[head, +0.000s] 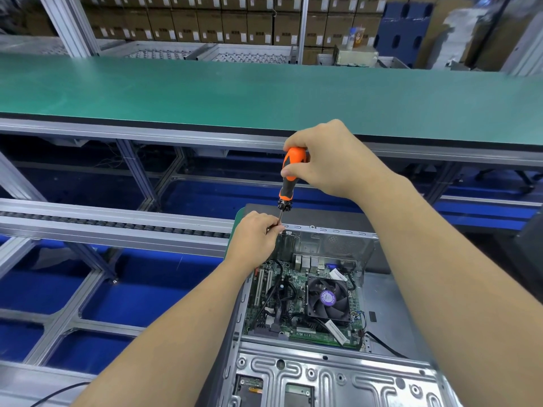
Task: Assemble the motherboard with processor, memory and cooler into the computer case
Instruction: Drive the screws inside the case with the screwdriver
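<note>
The right hand holds the rigid screwdriver by its rubbery handle; the left hand pinches its thin shaft above the fragile motherboard.

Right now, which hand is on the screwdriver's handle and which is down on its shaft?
The right hand grips the orange-and-black screwdriver by its handle; the left hand pinches the thin metal shaft just above the grey metal computer case.

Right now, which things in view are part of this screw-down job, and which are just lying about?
In the job:
- screwdriver, right hand gripping its handle
- left hand pinching its shaft at the case's rear edge
- computer case
- motherboard with cooler fan

Lying about:
- green bench
- roller track
- stacked cartons
- blue pallets
</note>
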